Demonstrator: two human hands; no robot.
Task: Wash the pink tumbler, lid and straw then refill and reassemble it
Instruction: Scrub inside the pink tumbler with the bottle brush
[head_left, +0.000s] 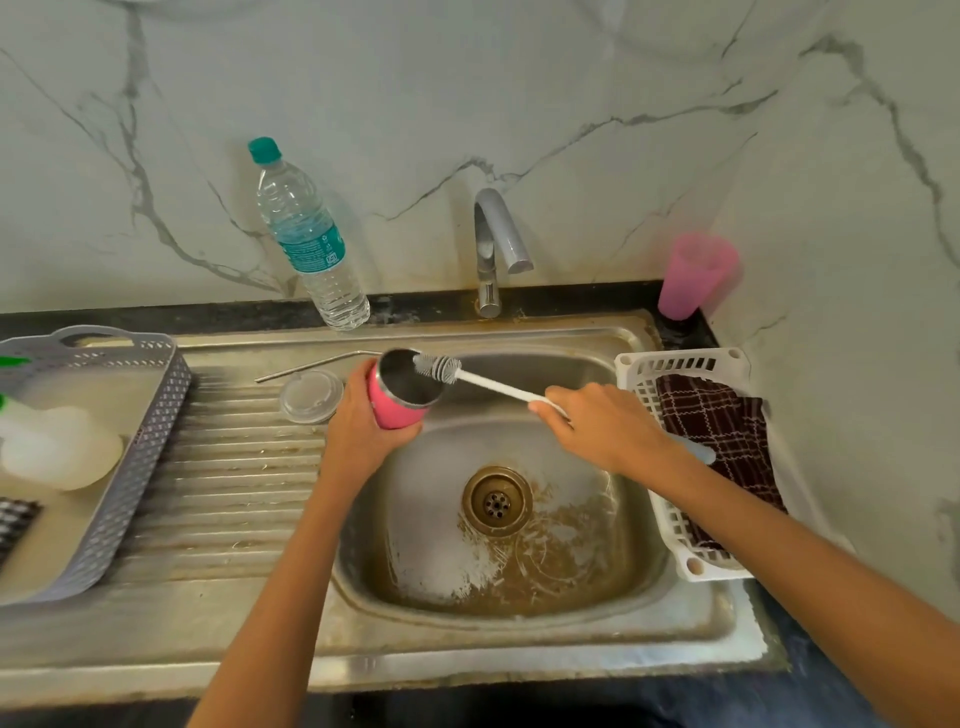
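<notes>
Marble-veined wall (519, 78) backs a steel sink (467, 654); over its basin I see the tumbler (396, 413), pink outside, bare steel inside, tilted with its mouth toward the right; left hand (358, 421) curls its fingers round the body; right hand (605, 423) grips a white brush (441, 368) by the handle, bristle head at the mouth; clear lid (310, 396) and metal straw (317, 365) lie on the drainboard (234, 467) just left; bottle (311, 239) label is teal, its print too small to read.

Grey basket (156, 415) partly off left edge; blurry pink cup (698, 275) by the wall.
</notes>
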